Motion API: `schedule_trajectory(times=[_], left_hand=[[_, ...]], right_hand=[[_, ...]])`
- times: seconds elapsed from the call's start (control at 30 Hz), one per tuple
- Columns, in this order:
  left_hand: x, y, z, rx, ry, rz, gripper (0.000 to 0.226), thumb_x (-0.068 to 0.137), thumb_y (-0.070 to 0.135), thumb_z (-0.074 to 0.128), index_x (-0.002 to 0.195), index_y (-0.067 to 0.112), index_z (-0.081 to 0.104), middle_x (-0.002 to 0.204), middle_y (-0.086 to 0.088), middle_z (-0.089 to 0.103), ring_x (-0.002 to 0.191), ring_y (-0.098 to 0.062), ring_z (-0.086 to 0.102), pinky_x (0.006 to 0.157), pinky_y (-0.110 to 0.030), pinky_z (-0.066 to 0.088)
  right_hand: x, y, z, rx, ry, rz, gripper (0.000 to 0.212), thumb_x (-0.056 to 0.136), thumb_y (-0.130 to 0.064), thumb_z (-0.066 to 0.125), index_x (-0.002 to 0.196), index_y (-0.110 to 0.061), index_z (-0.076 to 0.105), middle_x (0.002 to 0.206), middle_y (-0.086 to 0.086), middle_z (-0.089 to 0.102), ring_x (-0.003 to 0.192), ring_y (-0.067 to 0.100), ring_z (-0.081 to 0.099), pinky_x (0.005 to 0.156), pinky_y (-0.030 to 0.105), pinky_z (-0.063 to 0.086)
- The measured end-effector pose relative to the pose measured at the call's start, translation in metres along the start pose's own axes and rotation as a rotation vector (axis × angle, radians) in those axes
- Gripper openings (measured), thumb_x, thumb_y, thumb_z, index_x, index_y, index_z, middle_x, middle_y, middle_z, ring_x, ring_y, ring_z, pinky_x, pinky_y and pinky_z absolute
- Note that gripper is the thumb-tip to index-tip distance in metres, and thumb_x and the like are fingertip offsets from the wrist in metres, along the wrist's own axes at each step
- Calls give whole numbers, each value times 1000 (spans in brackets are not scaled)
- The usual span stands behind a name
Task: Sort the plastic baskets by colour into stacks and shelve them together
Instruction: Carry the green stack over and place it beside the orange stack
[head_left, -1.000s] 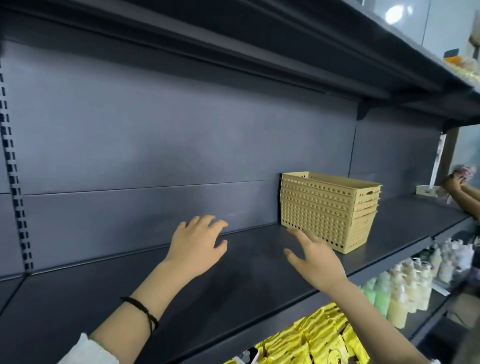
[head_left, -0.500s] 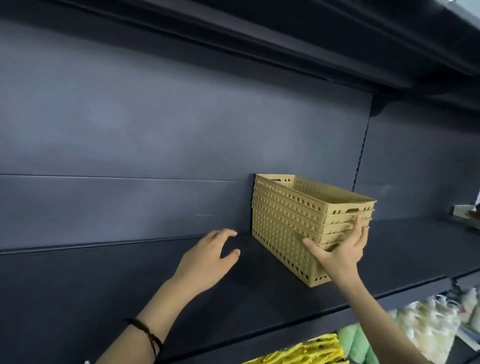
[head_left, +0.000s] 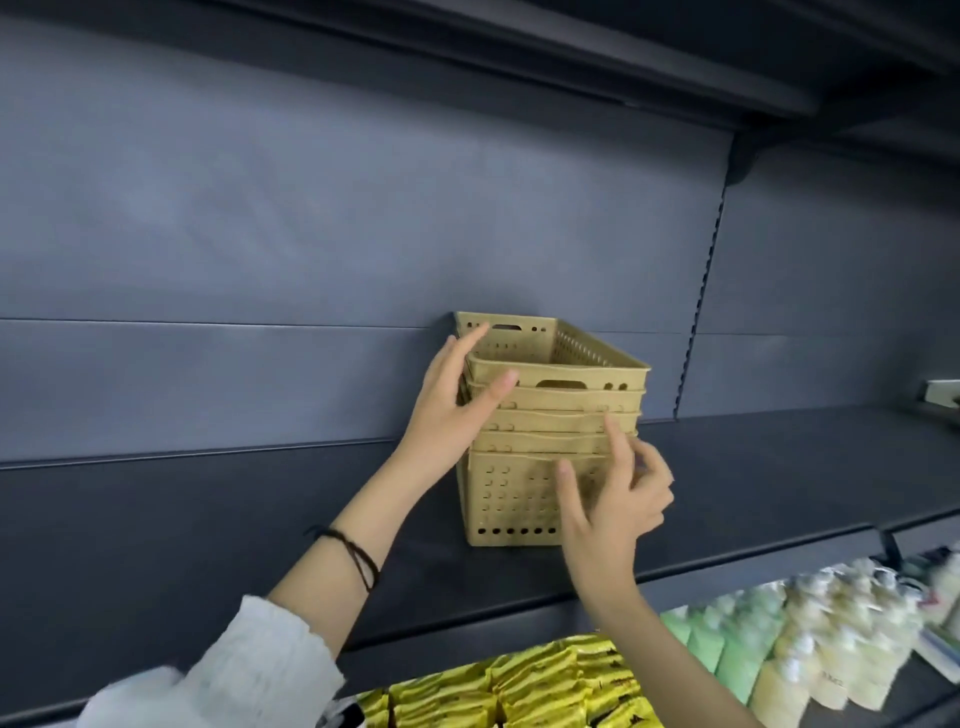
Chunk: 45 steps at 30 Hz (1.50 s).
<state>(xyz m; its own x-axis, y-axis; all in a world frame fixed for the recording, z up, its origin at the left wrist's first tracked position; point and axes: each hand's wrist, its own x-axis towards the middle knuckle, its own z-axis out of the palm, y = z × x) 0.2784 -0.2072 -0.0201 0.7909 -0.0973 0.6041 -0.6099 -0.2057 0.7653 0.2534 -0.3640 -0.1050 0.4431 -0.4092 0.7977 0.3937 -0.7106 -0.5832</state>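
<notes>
A stack of several yellow perforated plastic baskets (head_left: 524, 499) stands on the dark grey shelf (head_left: 779, 467), its short end facing me and its far end against the back panel. My left hand (head_left: 452, 410) presses flat on the stack's upper left corner, fingers spread over the top rims. Against the lower right front of the stack rests my right hand (head_left: 613, 493), fingers apart, one fingertip touching a rim. Neither hand closes around a basket.
The shelf stretches bare to the left and right of the stack. A second dark shelf (head_left: 675, 62) hangs overhead. Below are yellow packets (head_left: 519, 686) and rows of pale green and cream bottles (head_left: 779, 639). A small white object (head_left: 943, 391) sits far right.
The view has swung so the stack now faces me end-on. My left hand rose from the shelf onto the stack's upper left corner. My right hand shifted from the side wall to the front.
</notes>
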Motion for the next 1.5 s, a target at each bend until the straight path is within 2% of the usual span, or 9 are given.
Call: schedule_trajectory(times=[0.13, 0.43, 0.67, 0.77, 0.87, 0.93, 1.07, 1.2, 1.5], left_hand=[[4, -6, 5, 58, 9, 20, 38, 74, 70, 55, 100, 46, 40, 114, 3, 60, 102, -15, 59, 87, -36, 48], [-3, -26, -51, -151, 79, 5, 15, 101, 28, 47, 108, 41, 46, 92, 7, 50, 67, 4, 54, 64, -22, 47], [-33, -27, -123, -198, 149, -27, 36, 75, 70, 60, 101, 48, 52, 68, 13, 52, 54, -3, 47, 46, -19, 40], [-44, -28, -145, -161, 501, -52, 2, 99, 34, 52, 99, 37, 52, 89, 8, 67, 74, -10, 65, 57, -23, 52], [-61, -32, -142, 71, 785, -69, 13, 100, 27, 48, 112, 32, 51, 121, 5, 60, 110, -13, 59, 95, -45, 52], [-78, -24, -115, 186, 746, -16, 35, 96, 41, 50, 129, 34, 44, 138, 7, 48, 128, -9, 45, 111, -42, 37], [-95, -3, -51, 318, 500, -11, 97, 68, 78, 53, 147, 49, 6, 165, 7, 0, 150, -5, -4, 120, -36, 7], [-90, 2, -33, 381, 478, -82, 132, 51, 81, 66, 143, 52, -22, 161, 10, -29, 147, -5, -26, 121, -45, -6], [-92, -22, -113, 156, 283, -89, 115, 61, 67, 78, 144, 64, -1, 164, 22, -1, 150, 0, 1, 122, -46, 16]], right_hand=[[23, 24, -7, 247, -170, 185, 95, 78, -66, 60, 152, -30, 13, 146, -4, 35, 129, 5, 35, 111, 48, 31], [-5, 11, 2, 444, -368, -13, 52, 84, -64, 48, 132, -57, 29, 116, -16, 39, 114, -2, 46, 94, 22, 43], [-16, -22, 16, 554, -591, -168, 56, 80, -68, 54, 130, -65, 28, 117, -11, 44, 107, 8, 48, 88, 10, 39], [-14, -28, 20, 622, -554, -212, 50, 87, -60, 53, 133, -44, 44, 104, -3, 54, 96, 11, 54, 80, 13, 43], [13, -28, 35, 655, -430, -39, 46, 84, -54, 56, 127, -42, 45, 111, 2, 55, 96, 1, 55, 81, 13, 44], [37, -24, 52, 655, -432, 143, 71, 76, -67, 61, 136, -36, 39, 130, 7, 43, 104, -9, 50, 93, 14, 42], [67, -15, 81, 586, -592, 356, 118, 57, -87, 57, 151, -41, 3, 159, 7, 7, 145, 25, 23, 118, 50, 22], [73, -13, 84, 748, -765, 360, 132, 50, -86, 61, 150, -40, -14, 155, -12, 13, 137, 6, 24, 110, 29, 23], [62, -10, 78, 747, -613, 425, 98, 68, -62, 60, 149, -47, 6, 142, 6, 35, 133, 18, 37, 106, 34, 31]])
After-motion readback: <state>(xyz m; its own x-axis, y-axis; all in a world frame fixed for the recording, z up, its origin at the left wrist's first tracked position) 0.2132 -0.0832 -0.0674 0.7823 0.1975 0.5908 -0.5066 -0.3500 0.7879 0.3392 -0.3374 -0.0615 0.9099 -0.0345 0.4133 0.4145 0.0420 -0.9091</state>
